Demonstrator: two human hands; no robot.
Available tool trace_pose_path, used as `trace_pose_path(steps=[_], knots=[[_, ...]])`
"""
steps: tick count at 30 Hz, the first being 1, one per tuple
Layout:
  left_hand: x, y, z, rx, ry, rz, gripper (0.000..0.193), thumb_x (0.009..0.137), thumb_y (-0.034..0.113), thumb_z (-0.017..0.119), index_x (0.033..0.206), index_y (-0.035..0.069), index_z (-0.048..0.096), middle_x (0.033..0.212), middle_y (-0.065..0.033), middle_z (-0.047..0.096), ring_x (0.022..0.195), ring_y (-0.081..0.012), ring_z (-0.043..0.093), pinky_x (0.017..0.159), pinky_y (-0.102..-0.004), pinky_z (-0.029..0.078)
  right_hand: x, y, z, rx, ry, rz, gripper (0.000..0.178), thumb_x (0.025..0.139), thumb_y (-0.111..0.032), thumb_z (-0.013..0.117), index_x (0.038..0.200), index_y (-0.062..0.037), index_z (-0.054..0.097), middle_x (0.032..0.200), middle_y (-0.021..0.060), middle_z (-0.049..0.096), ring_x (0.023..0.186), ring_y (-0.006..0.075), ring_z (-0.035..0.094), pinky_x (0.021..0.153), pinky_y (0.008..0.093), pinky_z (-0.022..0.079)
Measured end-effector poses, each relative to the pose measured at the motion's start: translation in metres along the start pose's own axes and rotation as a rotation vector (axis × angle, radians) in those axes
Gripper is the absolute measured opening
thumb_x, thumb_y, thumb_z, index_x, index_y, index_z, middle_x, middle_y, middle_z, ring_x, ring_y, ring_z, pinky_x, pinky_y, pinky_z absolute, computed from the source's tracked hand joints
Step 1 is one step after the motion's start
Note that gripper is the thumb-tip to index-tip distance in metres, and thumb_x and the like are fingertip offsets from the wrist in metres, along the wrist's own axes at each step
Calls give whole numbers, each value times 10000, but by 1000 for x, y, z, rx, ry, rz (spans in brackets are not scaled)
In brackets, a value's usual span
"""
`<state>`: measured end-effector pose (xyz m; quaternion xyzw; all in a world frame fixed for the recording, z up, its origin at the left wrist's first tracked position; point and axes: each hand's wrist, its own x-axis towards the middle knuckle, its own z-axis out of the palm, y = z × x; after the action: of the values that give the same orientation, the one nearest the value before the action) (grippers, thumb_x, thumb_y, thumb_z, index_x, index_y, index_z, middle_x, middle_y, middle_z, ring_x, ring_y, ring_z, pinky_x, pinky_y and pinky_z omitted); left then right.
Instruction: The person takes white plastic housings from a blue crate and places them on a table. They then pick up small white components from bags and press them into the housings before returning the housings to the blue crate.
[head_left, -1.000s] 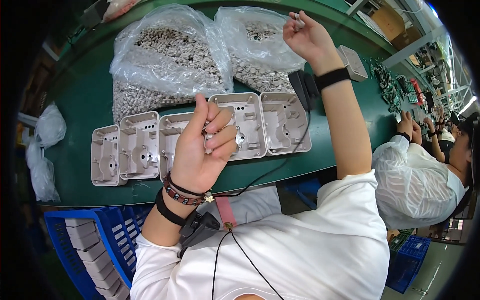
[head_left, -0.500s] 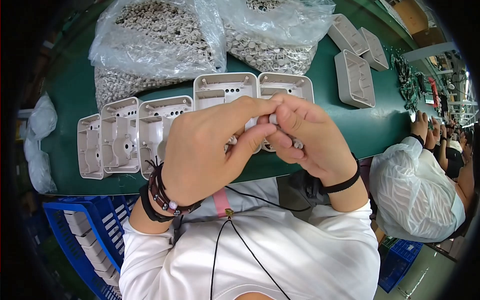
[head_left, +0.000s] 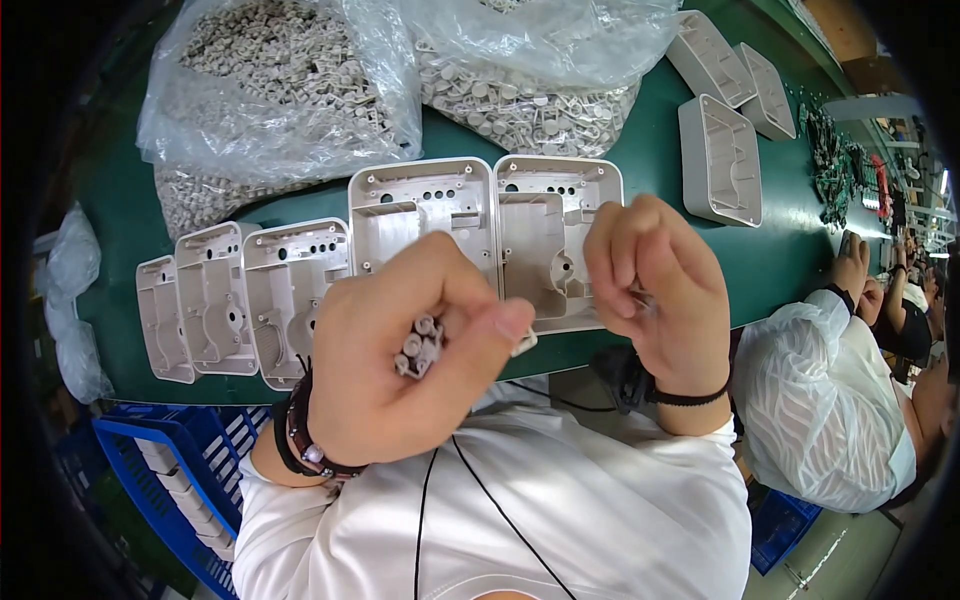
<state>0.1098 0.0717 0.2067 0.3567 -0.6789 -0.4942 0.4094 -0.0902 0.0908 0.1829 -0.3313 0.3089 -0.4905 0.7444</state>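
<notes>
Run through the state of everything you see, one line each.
Left hand: curled around small pale parts
Right hand: fingers curled, grip unclear
Left bag: open, parts heaped inside
Right bag: parts inside, top cropped
Row of five housings: open, insides visible
Three housings at right: open-faced
Blue basket: loaded, partly hidden

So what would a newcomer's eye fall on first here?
Probably the left hand, large near the centre, curled around small pale plastic parts. Next, the two clear plastic bags heaped with similar parts on the green table's far side, and the row of five pale housings in front of them.
</notes>
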Motion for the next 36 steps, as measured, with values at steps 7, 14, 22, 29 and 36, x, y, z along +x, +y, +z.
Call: trace_pose_path(steps=[7,14,22,29,36], knots=[[9,12,-1,-122,-207,-304,158,861,104,555,746,19,489,714,12,479,614,-43,398,569,-190,306,-11,-4,-1,-107,158,-1,251,931,-245,493,828,-24,432,647,55,425,475,77,302,396,201,245],[16,-5,15,-249,-187,-254,138,885,120,524,784,32,493,685,21,467,544,-35,359,507,-190,282,-2,-9,-3,-1475,-189,-908,222,728,-156,694,795,-1,550,577,18,407,436,108,334,383,228,240],[18,-4,13,-68,-299,-316,194,893,237,546,829,59,506,610,-2,459,490,-113,456,460,-235,340,9,-29,-5,-1561,-251,-1033,248,557,-48,735,751,6,590,605,29,458,448,140,385,404,264,274],[6,-16,19,942,-616,-120,286,776,363,626,858,98,557,603,-24,514,541,-189,563,460,-297,417,56,-41,-66,-1514,-81,-848,138,583,-77,699,699,-103,630,631,9,434,508,176,451,424,278,336],[2,-22,9,840,-673,-104,280,743,368,640,839,116,571,608,-16,518,554,-179,570,457,-303,420,86,-18,-57,-1578,-446,-526,193,544,-26,711,704,-119,656,773,55,411,616,199,466,509,286,367]])
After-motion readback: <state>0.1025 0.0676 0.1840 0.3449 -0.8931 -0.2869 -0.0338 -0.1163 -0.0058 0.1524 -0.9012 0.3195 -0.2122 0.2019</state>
